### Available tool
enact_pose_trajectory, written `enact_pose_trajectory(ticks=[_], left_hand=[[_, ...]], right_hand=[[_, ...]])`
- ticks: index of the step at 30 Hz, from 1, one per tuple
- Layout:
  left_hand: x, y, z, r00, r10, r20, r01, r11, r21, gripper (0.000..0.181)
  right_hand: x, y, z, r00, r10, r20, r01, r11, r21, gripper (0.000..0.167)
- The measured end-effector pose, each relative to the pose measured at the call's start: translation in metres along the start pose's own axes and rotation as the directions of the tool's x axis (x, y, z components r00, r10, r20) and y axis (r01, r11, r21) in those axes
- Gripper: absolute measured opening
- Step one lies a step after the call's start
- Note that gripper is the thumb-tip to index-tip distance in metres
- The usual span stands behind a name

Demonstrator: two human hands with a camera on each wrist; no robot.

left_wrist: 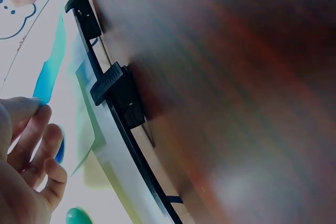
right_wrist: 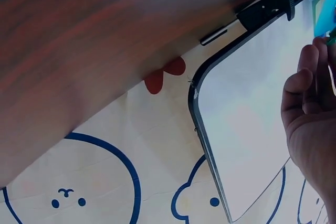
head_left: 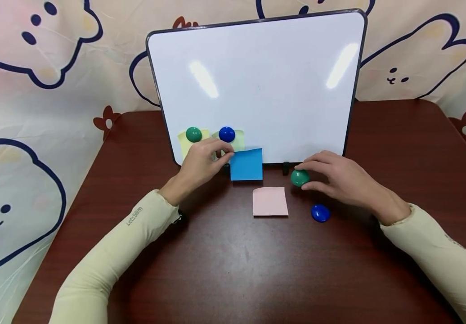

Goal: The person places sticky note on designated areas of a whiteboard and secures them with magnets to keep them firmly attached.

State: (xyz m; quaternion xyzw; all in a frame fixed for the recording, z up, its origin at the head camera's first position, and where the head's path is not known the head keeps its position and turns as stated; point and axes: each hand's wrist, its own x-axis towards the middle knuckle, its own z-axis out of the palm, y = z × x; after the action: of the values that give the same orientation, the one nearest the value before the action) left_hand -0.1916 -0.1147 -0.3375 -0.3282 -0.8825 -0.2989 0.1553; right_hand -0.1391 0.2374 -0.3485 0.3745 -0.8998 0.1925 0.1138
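Note:
My left hand (head_left: 205,161) pinches the upper left corner of a blue sticky note (head_left: 247,165), which hangs in front of the whiteboard's lower edge. In the left wrist view, thumb and forefinger hold that blue note (left_wrist: 48,77). My right hand (head_left: 338,176) grips a round green magnet (head_left: 300,177) between thumb and fingers, just above the table. Behind the left hand, a green magnet (head_left: 194,134) sits on a yellow note (head_left: 185,145) and a blue magnet (head_left: 226,134) on a pale green note (head_left: 239,140), both on the whiteboard (head_left: 265,85).
A pink sticky note (head_left: 270,201) and a blue magnet (head_left: 320,213) lie on the dark wooden table (head_left: 233,270). Black clips (left_wrist: 119,94) support the whiteboard's bottom edge. Behind stands a cloth backdrop (head_left: 10,112) with cartoon drawings.

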Motion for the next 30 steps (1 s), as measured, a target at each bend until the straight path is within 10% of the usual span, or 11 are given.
enact_pose_trajectory(ticks=[30], left_hand=[[0.008, -0.002, 0.005, 0.994, 0.097, -0.054, -0.095, 0.995, 0.034, 0.01]], right_hand=[[0.016, 0.006, 0.001, 0.996, 0.04, -0.076, -0.039, 0.999, 0.01, 0.05]])
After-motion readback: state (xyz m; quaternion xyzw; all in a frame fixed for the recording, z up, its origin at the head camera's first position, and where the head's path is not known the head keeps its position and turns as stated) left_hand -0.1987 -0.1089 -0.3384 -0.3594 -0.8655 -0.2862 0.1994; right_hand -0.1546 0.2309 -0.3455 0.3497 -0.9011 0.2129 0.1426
